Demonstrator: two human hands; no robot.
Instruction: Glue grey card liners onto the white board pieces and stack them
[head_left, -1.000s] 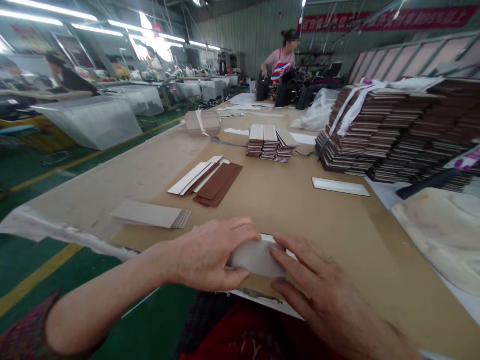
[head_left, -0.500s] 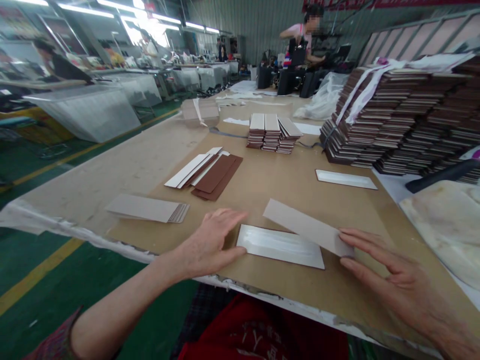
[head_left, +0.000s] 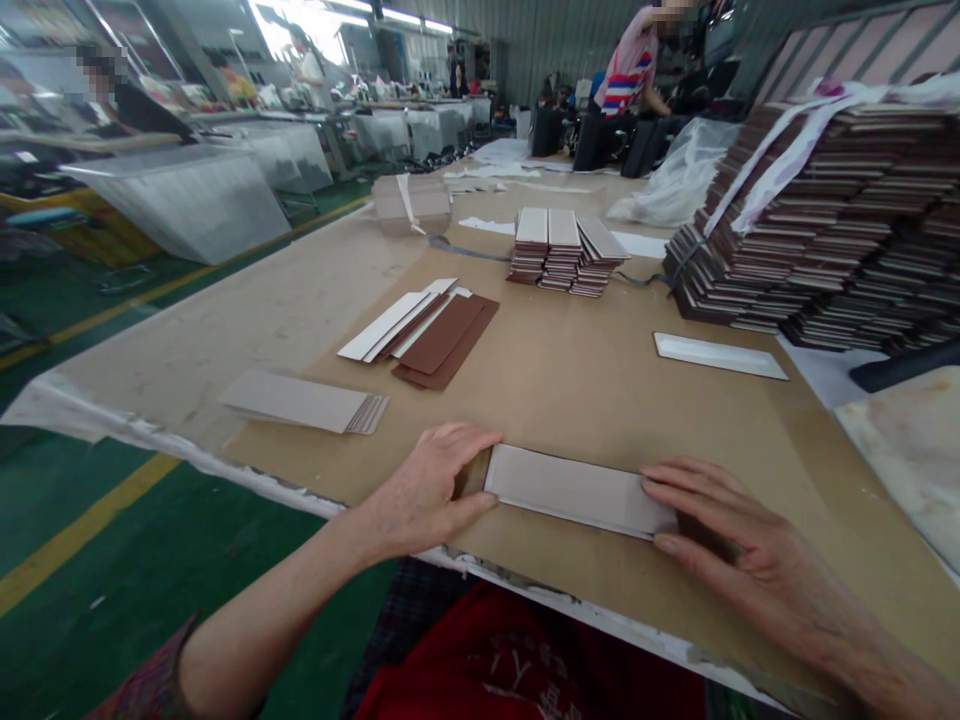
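A grey cardboard strip point(head_left: 574, 488) lies in front of me on top of a white-faced strip, whose pale rim and dark edge show around it. My left hand point(head_left: 431, 490) is at its left end, thumb at the near corner and fingers at the far corner. At the right end, my right hand point(head_left: 720, 530) holds the grey strip between thumb and fingers. To the left lies a fanned pile of grey cardboard strips point(head_left: 300, 400). Beyond it are loose brown and white strips point(head_left: 450, 340).
Three bundled stacks of strips point(head_left: 562, 255) stand farther back. A single white-faced strip point(head_left: 720, 355) lies at right, before a tall pile of brown-edged boards point(head_left: 817, 220). The worktable's near edge point(head_left: 525, 582) is close to my body. A co-worker point(head_left: 630, 65) stands beyond the table.
My right hand has lowered the grey strip from a slant onto the white-faced strip, lining it up. My left hand stays at the left end. The view has shifted slightly.
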